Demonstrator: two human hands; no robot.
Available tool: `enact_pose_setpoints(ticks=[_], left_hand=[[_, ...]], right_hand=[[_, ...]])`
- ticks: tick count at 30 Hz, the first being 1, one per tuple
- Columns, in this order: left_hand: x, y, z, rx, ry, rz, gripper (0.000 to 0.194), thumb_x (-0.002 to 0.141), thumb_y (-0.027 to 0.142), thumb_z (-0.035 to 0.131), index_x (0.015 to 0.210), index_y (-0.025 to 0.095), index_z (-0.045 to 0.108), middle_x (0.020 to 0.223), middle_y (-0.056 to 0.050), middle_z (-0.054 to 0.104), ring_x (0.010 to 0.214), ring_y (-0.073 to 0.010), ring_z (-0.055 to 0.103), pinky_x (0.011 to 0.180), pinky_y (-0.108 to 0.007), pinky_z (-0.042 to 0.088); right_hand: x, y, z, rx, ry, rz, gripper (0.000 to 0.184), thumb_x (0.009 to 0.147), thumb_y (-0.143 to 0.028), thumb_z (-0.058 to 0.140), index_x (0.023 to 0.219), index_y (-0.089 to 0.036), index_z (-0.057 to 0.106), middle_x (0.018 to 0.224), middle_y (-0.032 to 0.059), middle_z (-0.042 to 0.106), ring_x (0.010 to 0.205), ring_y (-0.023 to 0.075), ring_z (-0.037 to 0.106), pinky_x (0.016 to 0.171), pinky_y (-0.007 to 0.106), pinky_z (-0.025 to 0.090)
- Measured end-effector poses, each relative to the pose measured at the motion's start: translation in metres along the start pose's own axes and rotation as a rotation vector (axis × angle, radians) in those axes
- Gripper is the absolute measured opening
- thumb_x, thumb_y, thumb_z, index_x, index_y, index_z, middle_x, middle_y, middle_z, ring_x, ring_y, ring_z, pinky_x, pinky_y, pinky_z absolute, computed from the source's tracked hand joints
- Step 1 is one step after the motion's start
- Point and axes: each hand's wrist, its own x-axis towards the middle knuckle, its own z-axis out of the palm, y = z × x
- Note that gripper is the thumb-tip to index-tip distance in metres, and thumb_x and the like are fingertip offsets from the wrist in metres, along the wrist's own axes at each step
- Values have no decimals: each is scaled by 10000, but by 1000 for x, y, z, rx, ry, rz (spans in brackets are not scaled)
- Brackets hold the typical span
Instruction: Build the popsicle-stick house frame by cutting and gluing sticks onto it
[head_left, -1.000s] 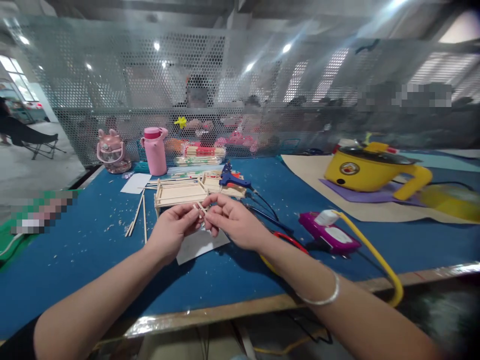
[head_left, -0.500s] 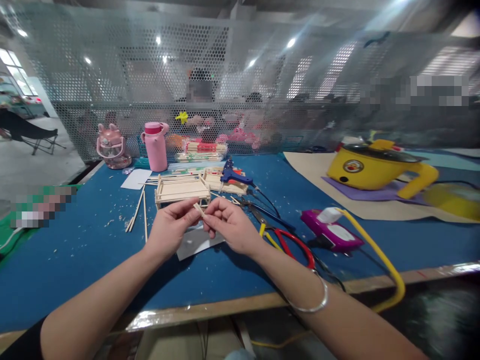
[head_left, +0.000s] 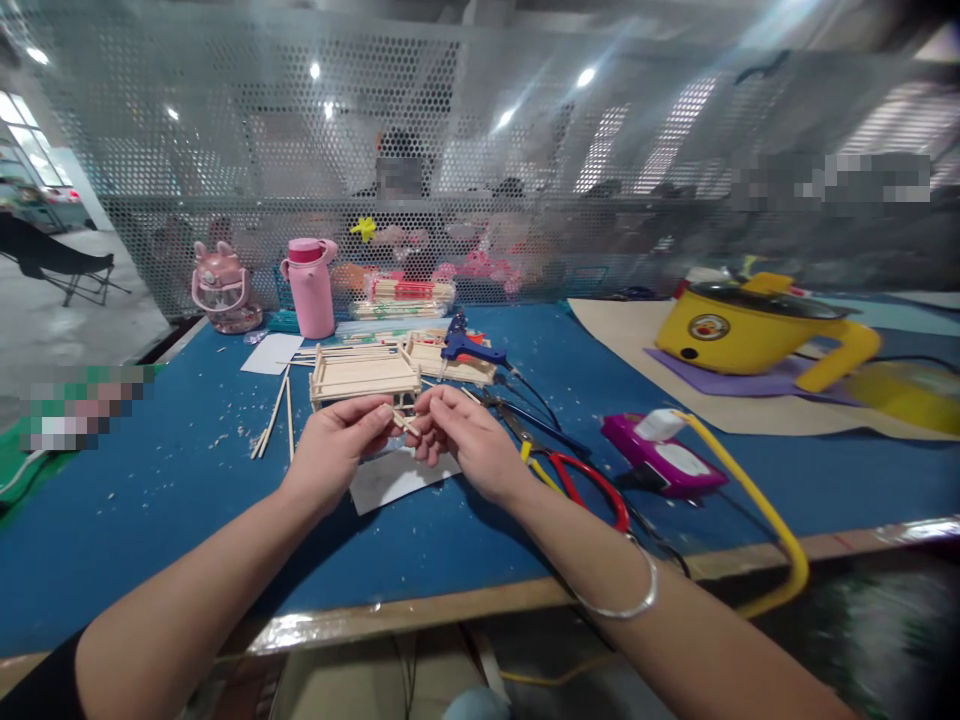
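Between the thumb and fingers of my left hand (head_left: 337, 437) are short pale wooden sticks (head_left: 406, 423), their free ends pointing toward my right hand (head_left: 472, 440). The right hand's fingertips are pinched together just beside those ends; whether they grip anything is hidden. Both hands hover over a white sheet of paper (head_left: 401, 483). Right behind them stands a small bed-like frame made of wooden sticks (head_left: 365, 372). A second flat stick piece (head_left: 450, 362) lies beside it, with a blue glue gun (head_left: 474, 348) resting there.
Pliers with red handles (head_left: 616, 497) lie by my right forearm. A purple power socket (head_left: 664, 465) with a yellow cord and a yellow electric pot (head_left: 739, 330) are to the right. Loose sticks (head_left: 291, 420) lie left; a pink bottle (head_left: 311, 295) stands behind. A perforated screen (head_left: 285, 150) backs the table.
The right fingertips, earlier pressed against the sticks, have drawn slightly back and up from them. My left hand keeps its pinch. The view has shifted a little, showing more of the pliers.
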Motion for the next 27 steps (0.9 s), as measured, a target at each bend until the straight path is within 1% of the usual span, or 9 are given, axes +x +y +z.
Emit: enact_pose_setpoints(ticks=[4,7,10,14,17,20,24,27], left_hand=[[-1,-1,-1,119,30,47,386,544,388,765,843,153,704,691,-29,693,626,-99,598,561,-188,445],[-3,-2,0,199,39,121,359,562,386,754,825,146,711,724,-43,705,652,-123,607,608,-222,470],[-5,-4,1,221,42,177,329,580,377,743,814,147,716,770,-51,716,714,-146,625,701,-257,492],[-6,-6,2,227,33,204,301,604,358,730,822,151,717,817,-58,720,765,-161,632,754,-278,497],[-7,-7,2,208,10,222,281,621,357,717,813,151,718,812,-59,717,751,-159,630,745,-282,499],[-8,-6,3,191,-12,221,265,639,358,703,811,156,718,763,-47,710,693,-139,616,704,-267,496],[-9,-6,4,151,-24,199,252,634,343,714,805,157,717,721,-28,698,666,-116,595,697,-246,480],[-7,-7,3,50,-24,135,265,586,318,755,789,153,712,685,-12,684,641,-99,579,688,-230,469]], right_hand=[[-5,-1,2,-259,-26,-43,340,830,-460,463,740,-149,568,648,12,591,552,90,505,516,207,393],[-7,-3,5,-351,-19,-68,367,833,-448,460,674,-141,583,610,9,578,539,88,497,524,207,387],[-7,-3,7,-353,-13,-36,380,829,-444,462,634,-140,578,562,-3,550,505,81,488,507,199,377],[-5,-3,8,-336,-23,-32,372,826,-440,463,639,-141,578,577,-2,555,512,85,502,511,199,382],[-5,-4,8,-413,17,-72,357,835,-411,457,644,-141,592,570,-6,552,521,88,508,509,198,368],[-5,-4,9,-446,38,-96,339,841,-387,455,665,-141,606,540,-15,541,508,85,492,508,198,360],[-6,-3,9,-377,25,-118,332,834,-400,469,663,-142,591,583,-8,560,529,82,510,534,199,389],[-7,-1,10,-282,24,-99,335,811,-445,493,690,-145,583,617,-6,566,526,78,510,526,198,409]])
